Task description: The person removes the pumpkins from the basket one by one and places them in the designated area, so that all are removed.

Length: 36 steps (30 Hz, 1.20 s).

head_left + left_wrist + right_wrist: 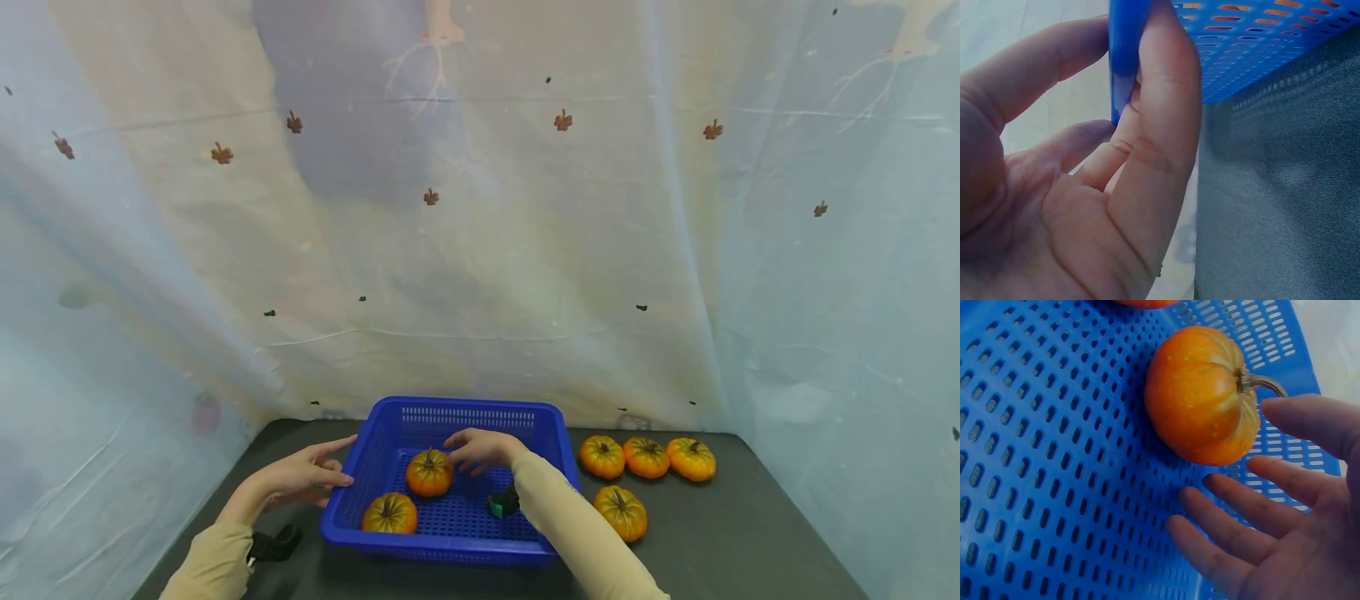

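A blue plastic basket with slotted walls stands on the dark table. My left hand holds its left rim, with the thumb on one side and fingers on the other in the left wrist view. Inside the basket, my right hand is beside an orange pumpkin, its fingers spread and loosely extended. The thumb tip comes close to the curved stem. A second pumpkin sits in the basket's front left corner.
Right of the basket, three pumpkins stand in a row at the back, the middle one between its neighbours. Another pumpkin lies nearer, close to the basket's right side. A printed curtain hangs behind and beside the dark table.
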Tool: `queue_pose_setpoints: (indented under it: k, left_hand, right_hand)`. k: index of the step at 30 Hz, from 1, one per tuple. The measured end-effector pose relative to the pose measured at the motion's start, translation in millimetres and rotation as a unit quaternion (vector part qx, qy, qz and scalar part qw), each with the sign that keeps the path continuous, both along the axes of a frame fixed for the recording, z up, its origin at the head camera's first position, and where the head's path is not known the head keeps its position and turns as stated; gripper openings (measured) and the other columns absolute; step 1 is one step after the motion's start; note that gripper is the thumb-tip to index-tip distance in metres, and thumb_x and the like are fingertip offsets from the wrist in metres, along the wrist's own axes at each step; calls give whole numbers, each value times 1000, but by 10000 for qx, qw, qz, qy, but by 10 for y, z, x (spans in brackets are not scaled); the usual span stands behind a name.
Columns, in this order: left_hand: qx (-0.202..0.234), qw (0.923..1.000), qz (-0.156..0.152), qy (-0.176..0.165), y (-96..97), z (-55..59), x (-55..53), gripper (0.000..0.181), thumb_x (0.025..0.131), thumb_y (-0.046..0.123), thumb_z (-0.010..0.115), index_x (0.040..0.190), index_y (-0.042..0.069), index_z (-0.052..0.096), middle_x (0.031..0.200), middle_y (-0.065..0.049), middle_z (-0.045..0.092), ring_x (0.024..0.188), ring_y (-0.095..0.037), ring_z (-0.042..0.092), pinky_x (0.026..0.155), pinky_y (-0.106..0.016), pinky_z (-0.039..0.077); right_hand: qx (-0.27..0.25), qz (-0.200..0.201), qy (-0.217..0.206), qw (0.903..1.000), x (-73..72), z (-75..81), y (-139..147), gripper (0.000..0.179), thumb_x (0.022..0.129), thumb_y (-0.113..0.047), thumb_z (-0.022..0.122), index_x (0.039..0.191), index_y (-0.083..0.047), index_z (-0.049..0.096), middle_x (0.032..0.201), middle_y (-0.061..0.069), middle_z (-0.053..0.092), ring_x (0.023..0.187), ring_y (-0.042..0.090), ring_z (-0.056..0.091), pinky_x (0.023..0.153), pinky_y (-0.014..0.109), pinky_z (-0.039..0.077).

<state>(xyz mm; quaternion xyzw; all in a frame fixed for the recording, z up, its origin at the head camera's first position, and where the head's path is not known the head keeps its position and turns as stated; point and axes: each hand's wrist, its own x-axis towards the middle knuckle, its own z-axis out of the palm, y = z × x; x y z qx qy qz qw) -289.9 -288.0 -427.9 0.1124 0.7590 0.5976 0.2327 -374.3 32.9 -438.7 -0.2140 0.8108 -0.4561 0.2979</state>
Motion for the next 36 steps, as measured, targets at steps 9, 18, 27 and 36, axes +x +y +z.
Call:
queue_pose_setpoints:
  k: [9, 18, 27, 36]
  left_hand:
    - [96, 9999, -63, -29, 4, -22, -13, 87, 94, 13, 62, 152, 0, -1, 100, -20, 65, 95, -37, 65, 76, -49, 55]
    - [96, 9999, -69, -17, -2, -8, -12, 88, 94, 14, 63, 152, 0, -1, 99, -19, 65, 95, -37, 65, 76, -50, 55]
    - [143, 9999, -78, -23, -11, -18, -11, 88, 94, 13, 62, 152, 0, -2, 101, -20, 64, 96, -38, 65, 76, -50, 55]
    - [129, 9999, -68, -2, 0, -3, 6, 88, 93, 13, 63, 151, -1, -2, 100, -21, 64, 95, -38, 65, 76, -50, 55]
  right_hand:
    - [-38, 44, 275, 9996, -15, -96, -6, 45, 92, -8, 62, 135, 0, 50, 117, 14, 59, 110, 37, 56, 93, 56, 44]
    - [-184, 164, 293, 9993, -102, -233, -64, 48, 90, -10, 67, 134, -3, 51, 131, 20, 51, 117, 34, 53, 92, 54, 46]
    - [-299, 358, 182, 9987, -84, -233, -111, 51, 87, -3, 68, 135, -3, 51, 127, 21, 54, 112, 32, 56, 94, 55, 44]
    - [-306, 465, 90, 9984, -77, -251, -125, 55, 84, -2, 71, 135, -6, 51, 118, 12, 58, 104, 25, 59, 91, 52, 47]
